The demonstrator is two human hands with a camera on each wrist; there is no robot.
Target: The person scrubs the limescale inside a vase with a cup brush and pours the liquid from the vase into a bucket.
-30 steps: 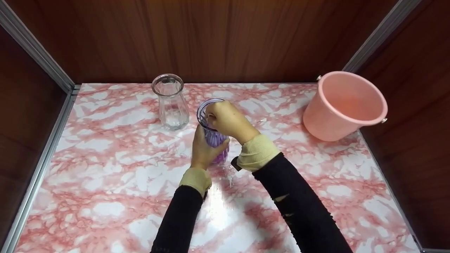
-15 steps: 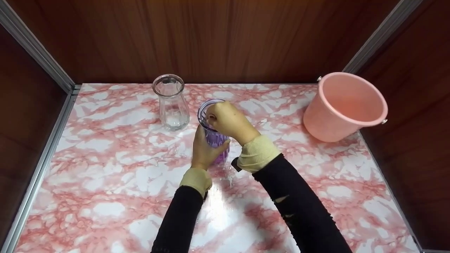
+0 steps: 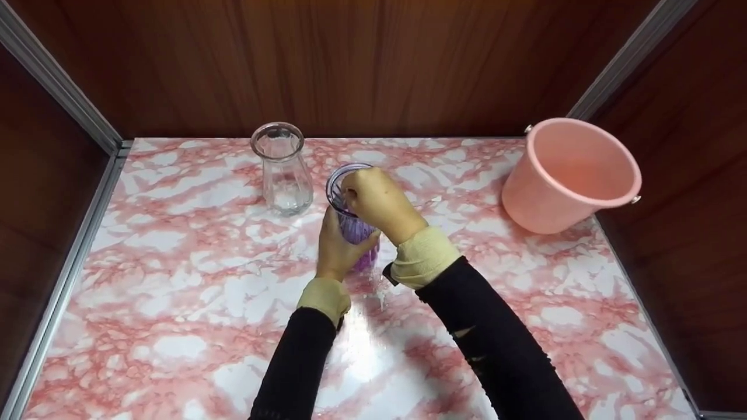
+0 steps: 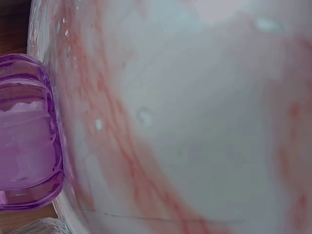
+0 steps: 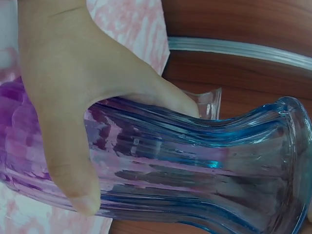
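Observation:
A ribbed glass vase (image 3: 360,230), purple at the base and bluish near the flared mouth, stands on the table in the head view. My left hand (image 3: 338,252) grips its body from the near left side, thumb across the front. In the right wrist view that same left hand (image 5: 68,92) wraps the vase (image 5: 161,161). My right hand (image 3: 382,201) bends down over the rim, its fingers dipped into the mouth. Those fingers are hidden, so whether they hold anything does not show. The left wrist view catches only the purple base (image 4: 27,141).
A clear glass vase (image 3: 286,184) stands back left of the purple one. At the back right is a pink bucket (image 3: 545,201). Water drops (image 4: 145,116) dot the red-and-white marbled table (image 3: 175,291). Brown wood panels (image 3: 373,70) enclose the back and sides.
Both hands stay at the purple vase. The right hand shifts very slightly at the mouth, and its fingers look a little deeper inside. Nothing else visibly moves.

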